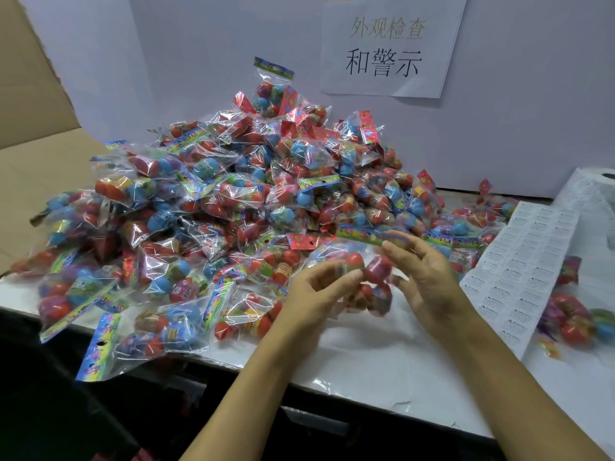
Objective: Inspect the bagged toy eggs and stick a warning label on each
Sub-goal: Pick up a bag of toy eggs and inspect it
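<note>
A clear bag of red toy eggs (369, 277) with a colourful header card is held above the white table (382, 364), between both hands. My left hand (319, 291) pinches its left side with thumb and fingertips. My right hand (422, 277) touches its right side, fingers nearly straight and spread. The bag and fingers are motion-blurred. A long sheet of white warning labels (522, 267) lies to the right of my right hand.
A big pile of bagged toy eggs (233, 201) fills the table's left and middle, some hanging over the front edge. One bag (575, 321) lies at the far right beside the label sheet. A paper sign (389, 44) hangs on the white back wall. Cardboard (40, 154) stands at left.
</note>
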`<move>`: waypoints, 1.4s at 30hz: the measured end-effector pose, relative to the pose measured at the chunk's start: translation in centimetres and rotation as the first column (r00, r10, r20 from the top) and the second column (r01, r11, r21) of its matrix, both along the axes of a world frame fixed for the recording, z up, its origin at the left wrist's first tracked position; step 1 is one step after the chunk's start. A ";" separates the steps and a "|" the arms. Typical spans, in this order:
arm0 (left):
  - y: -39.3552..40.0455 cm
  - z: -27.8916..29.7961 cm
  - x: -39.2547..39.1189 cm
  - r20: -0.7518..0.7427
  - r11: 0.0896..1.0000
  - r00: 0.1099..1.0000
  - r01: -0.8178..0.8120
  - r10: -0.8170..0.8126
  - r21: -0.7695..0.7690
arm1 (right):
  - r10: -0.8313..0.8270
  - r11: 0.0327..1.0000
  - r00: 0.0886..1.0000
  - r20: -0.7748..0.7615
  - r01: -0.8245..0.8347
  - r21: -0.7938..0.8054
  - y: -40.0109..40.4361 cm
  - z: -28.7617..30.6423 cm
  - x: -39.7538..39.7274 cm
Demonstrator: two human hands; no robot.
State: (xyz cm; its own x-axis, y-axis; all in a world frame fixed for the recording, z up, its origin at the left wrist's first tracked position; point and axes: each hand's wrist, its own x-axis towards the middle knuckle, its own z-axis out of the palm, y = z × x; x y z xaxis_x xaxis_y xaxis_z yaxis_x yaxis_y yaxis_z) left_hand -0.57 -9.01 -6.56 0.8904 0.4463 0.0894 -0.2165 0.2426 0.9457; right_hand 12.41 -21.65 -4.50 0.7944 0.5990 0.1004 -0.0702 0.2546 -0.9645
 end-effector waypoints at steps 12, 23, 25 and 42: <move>0.4 -0.2 0.5 -0.072 0.988 0.985 -0.157 0.155 -0.015 | 0.139 0.984 0.990 0.034 -0.134 -0.115 0.2 -0.2 -1.1; 0.2 -0.4 0.4 -0.055 0.976 0.977 -0.201 0.206 0.084 | 0.129 0.981 0.992 0.001 -0.128 -0.144 0.2 -0.5 -0.8; 0.1 -0.4 0.4 -0.039 0.956 0.967 -0.241 0.251 0.164 | 0.079 0.981 0.997 0.023 -0.074 -0.177 0.3 -0.6 -0.7; -2.6 -1.5 1.2 0.513 0.274 0.846 -0.533 0.148 0.800 | -0.352 0.929 0.934 0.060 0.340 0.145 -0.4 0.5 -0.6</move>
State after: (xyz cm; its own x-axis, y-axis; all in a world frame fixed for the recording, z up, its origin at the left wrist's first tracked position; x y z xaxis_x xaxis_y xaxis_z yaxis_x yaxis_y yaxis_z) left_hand 0.68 -11.57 -8.10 0.5128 0.1690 0.8417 -0.3337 -0.8641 0.3768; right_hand 11.82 -22.00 -4.00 0.9352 0.2657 0.2341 0.1244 0.3725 -0.9196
